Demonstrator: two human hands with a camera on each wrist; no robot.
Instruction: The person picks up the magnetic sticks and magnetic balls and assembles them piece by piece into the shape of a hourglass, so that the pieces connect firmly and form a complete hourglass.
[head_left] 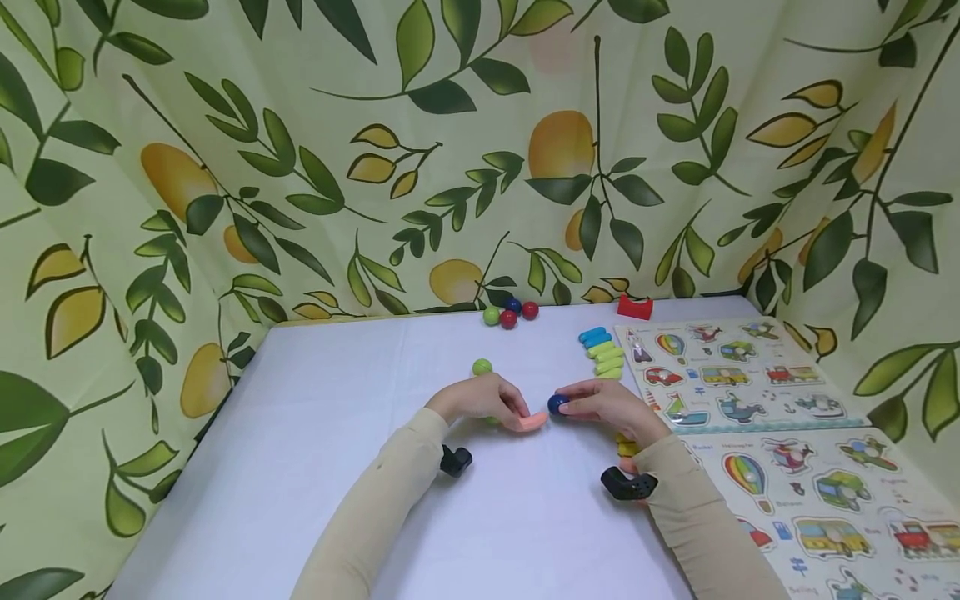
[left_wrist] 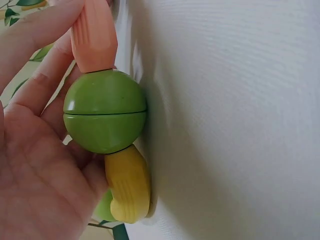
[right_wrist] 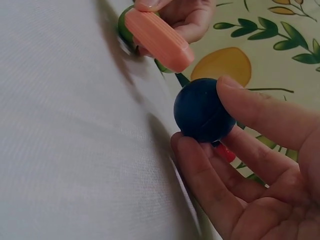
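Note:
My left hand pinches a salmon-pink ribbed stick between thumb and fingers. In the left wrist view that stick meets a green ball with a groove round its middle, and a yellow stick joins the ball's other side, making a short chain close to the table. Thumb and fingertips of my right hand pinch a dark blue ball. A small gap lies between that ball and the free end of the pink stick. Another green ball lies just beyond my left hand.
Several balls, including a red ball, sit at the table's back edge. Blue sticks and lime sticks lie right of centre, yellow sticks by my right wrist. A red block stands behind an open picture board.

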